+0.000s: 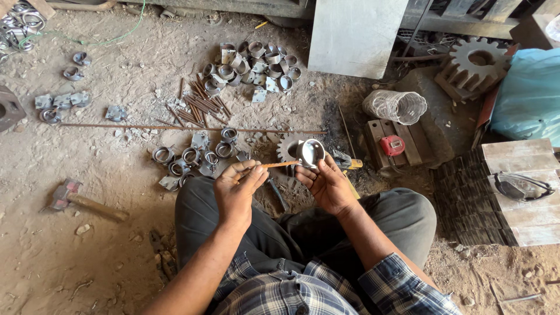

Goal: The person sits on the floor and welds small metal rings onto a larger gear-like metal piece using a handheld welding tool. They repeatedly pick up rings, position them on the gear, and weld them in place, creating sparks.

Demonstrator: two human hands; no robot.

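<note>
Fingers of the right hand (328, 185) curl around a short shiny steel ring with a small tab (310, 153), holding it upright just above the palm, its open bore facing the camera. At nine o'clock from that ring, the left hand (236, 191) pinches a thin rust-brown metal rod (279, 165) between thumb and fingertips, the rod lying almost level with its far tip touching or just beside the ring's rim; which of the two I cannot tell. Both grips are pressed closed on what they hold. Below the ring rests a dull grey toothed gear wheel (287, 147) on the dusty earth floor (116, 245). At ten o'clock from the hands lies a loose cluster of similar steel rings (195, 156), and farther off at twelve o'clock a bigger heap of them (252, 64) beside a bundle of short brown rods (201, 106). At eight o'clock, well apart, a wooden-handled hammer with a worn head (81, 199) lies flat. At three o'clock dark safety glasses (521, 186) sit on pale wooden planks (525, 201).
</note>
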